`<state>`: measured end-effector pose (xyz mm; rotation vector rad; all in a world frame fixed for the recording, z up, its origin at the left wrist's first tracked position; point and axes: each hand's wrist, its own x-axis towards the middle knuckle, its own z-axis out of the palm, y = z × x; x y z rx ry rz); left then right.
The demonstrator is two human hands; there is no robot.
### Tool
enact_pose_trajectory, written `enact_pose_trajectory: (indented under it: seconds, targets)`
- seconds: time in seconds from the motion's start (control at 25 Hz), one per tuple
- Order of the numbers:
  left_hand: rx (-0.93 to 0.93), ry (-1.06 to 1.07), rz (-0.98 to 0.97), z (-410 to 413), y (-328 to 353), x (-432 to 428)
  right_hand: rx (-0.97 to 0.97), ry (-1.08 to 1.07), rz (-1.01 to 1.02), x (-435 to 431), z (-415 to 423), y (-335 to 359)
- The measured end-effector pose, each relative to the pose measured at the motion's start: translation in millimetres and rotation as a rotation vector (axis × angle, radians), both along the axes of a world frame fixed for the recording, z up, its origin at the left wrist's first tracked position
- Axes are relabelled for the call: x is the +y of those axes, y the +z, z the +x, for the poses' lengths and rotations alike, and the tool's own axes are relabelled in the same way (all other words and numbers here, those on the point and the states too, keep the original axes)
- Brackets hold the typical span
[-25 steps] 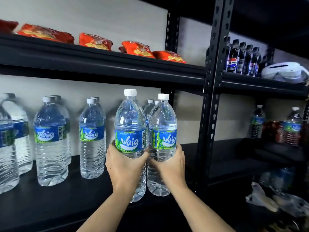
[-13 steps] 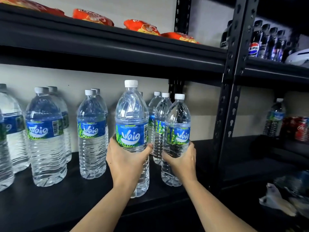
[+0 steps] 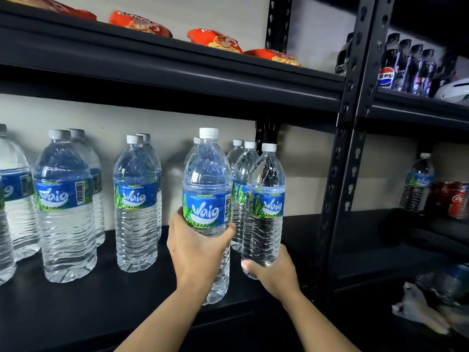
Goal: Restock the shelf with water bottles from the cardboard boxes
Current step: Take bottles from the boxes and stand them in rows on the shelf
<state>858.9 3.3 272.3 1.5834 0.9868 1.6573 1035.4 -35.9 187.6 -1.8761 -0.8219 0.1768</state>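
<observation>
I've got a water bottle in each hand, both upright at the front of the black shelf (image 3: 76,308). My left hand (image 3: 196,252) is wrapped around the middle of the taller-looking bottle (image 3: 206,189), fingers curled just under the blue Waig label and the thumb across the near side; the bottle's base shows below my wrist, right at the shelf's near edge, and I can't tell whether it's touching down. My right hand (image 3: 272,271) is cupped low around the second bottle (image 3: 265,199), thumb on its lower left side and palm behind and under the base, so this one sits above and just far of the hand. The two bottles are side by side, nearly touching, with the right one a little farther back.

Directly behind them, two more bottles (image 3: 241,168) stand toward the wall. Off to the left, the stocked row (image 3: 135,199) stands upright in pairs, well apart from my left hand. The shelf above carries orange snack packets (image 3: 215,41). Right of the black upright post (image 3: 347,161), the neighbouring bay has dark cola bottles (image 3: 406,67) up high, and lower down a single water bottle (image 3: 417,184) beside red cans (image 3: 456,201).
</observation>
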Motion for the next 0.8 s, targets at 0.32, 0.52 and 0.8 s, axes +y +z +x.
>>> enact_pose_trajectory:
  seconds: [0.32, 0.52, 0.8]
  targets:
    - [0.002, -0.01, 0.003, 8, -6, 9, -0.037, -0.045, -0.127, 16, 5, 1]
    - [0.004, 0.014, 0.027, 7, -4, 6, -0.015, 0.013, -0.183, 18, 11, 2]
    - [0.009, 0.036, 0.006, 8, -4, 6, 0.03, 0.096, -0.079, 10, 18, -2]
